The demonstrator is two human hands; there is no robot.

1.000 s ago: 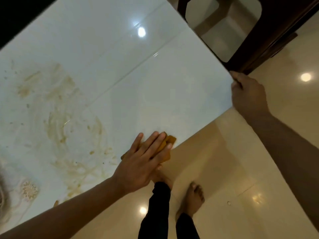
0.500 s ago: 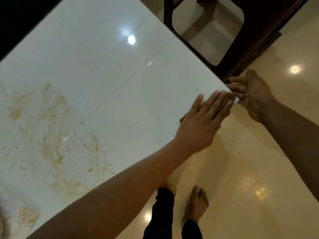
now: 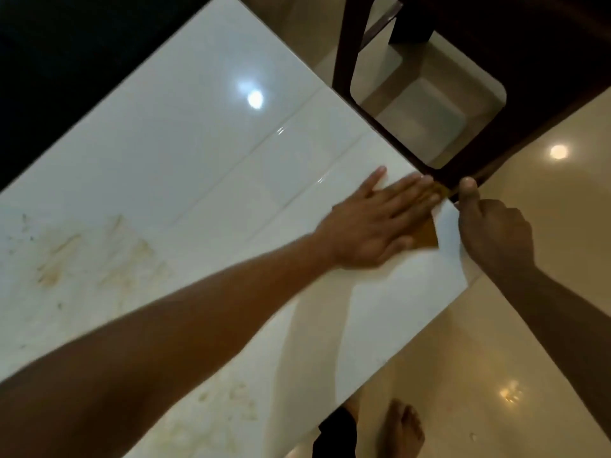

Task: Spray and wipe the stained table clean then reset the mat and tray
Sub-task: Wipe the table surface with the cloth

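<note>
Left hand (image 3: 373,223), fingers straight and flat, pressed on brown cloth (image 3: 426,238) at the far corner of the white table (image 3: 205,153). Right hand (image 3: 492,233) curled at that corner's edge, thumb up, possibly pinching the cloth; too blurred to tell. Brown stains (image 3: 99,256) smeared nearer left. No writing legible anywhere.

floor (image 3: 529,325): glossy beige tile, lamp glare spots | chair (image 3: 344,61): dark wood frame, at table's far corner | upper left: dark, detail not visible | lighting: dim, warm
</note>
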